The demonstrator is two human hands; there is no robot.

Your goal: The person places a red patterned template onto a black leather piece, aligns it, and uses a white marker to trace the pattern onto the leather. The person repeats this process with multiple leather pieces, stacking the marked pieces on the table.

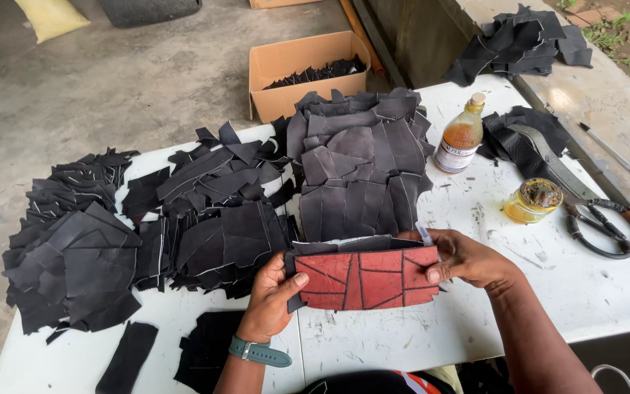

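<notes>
While black scraps [220,211] crowd around, both hands' fingers [293,280] apparently pinch the red panel [362,279].

Red patchwork panel [364,280] with dark seam lines; black leather scraps [205,211]; white surface [592,284]; amber bottle [461,136]; yellow jar [531,202]; brown cardboard box [293,62]; teal wristwatch [257,352].

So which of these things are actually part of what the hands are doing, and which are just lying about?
In use:
left hand
right hand
red patchwork panel

Lying about:
black leather pieces
brown bottle
glue jar
cardboard box
shears
</notes>
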